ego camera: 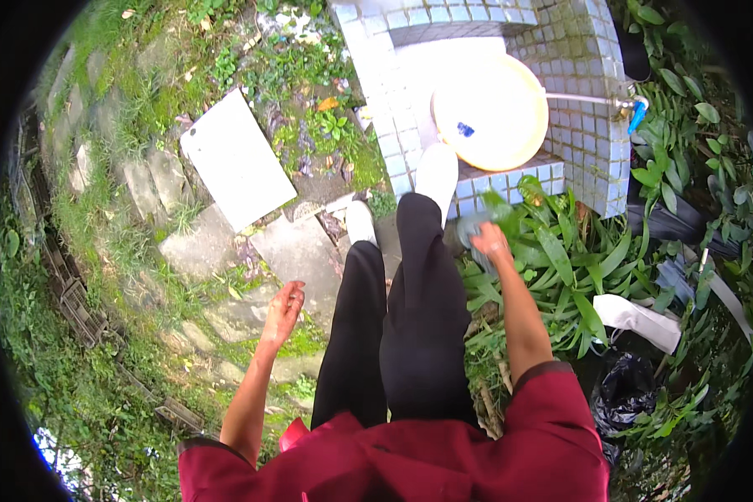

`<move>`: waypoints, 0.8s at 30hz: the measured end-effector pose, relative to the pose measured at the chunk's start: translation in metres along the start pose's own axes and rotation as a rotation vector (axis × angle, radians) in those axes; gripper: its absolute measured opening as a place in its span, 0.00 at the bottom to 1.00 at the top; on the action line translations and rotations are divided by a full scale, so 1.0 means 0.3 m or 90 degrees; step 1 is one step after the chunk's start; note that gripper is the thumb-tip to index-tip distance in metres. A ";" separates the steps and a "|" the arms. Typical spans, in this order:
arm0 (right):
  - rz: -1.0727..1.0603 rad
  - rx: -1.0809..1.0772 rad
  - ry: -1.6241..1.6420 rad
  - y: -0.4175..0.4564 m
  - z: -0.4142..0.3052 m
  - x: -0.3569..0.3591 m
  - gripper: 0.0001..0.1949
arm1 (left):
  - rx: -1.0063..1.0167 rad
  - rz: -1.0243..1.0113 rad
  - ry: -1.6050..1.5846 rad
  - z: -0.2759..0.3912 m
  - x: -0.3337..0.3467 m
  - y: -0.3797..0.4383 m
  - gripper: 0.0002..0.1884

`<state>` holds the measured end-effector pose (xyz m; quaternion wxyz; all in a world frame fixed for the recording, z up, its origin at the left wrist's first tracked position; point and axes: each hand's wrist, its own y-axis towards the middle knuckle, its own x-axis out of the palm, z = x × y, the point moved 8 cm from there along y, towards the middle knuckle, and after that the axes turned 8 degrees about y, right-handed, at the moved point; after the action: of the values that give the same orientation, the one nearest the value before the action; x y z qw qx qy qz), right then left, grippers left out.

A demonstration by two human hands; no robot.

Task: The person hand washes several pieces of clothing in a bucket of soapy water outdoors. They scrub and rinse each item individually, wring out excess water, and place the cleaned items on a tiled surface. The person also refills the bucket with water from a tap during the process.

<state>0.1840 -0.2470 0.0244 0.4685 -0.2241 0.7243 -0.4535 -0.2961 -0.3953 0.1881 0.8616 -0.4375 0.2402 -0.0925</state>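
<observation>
My right hand (492, 241) grips a bunched grey-blue cloth (475, 233), blurred, beside the low tiled ledge and over the strappy green leaves. My left hand (285, 311) hangs above the stone paving, fingers loosely curled, holding nothing that I can see. A round light-coloured basin (496, 119) with a yellowish rim stands in the tiled washing area, overexposed inside. A small dark blue thing (465, 130) shows in it. One white shoe (438, 172) is up against the tiled ledge by the basin; the other white shoe (360, 222) is on the ground.
A tap with a blue handle (637, 117) is at the tiled wall (587, 106). A white rectangular panel (241, 163) lies on grass and stone slabs (301, 251). At right are broad-leaved plants (552, 251), a white object (640, 323) and a black plastic bag (624, 389).
</observation>
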 end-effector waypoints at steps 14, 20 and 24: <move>0.165 -0.220 0.345 -0.002 -0.073 0.270 0.32 | -0.004 -0.126 -0.002 0.028 0.071 -0.033 0.14; -0.091 0.064 0.648 -0.026 0.313 0.986 0.25 | 0.036 -0.154 0.008 0.065 0.131 0.064 0.15; -0.005 0.185 0.667 0.073 0.185 0.771 0.16 | 0.002 -0.139 0.014 -0.007 0.081 0.007 0.15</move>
<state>0.1287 -0.4344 -0.1128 0.0695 0.0964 0.7899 -0.6017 -0.2762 -0.4044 0.1774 0.8446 -0.4585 0.2001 -0.1909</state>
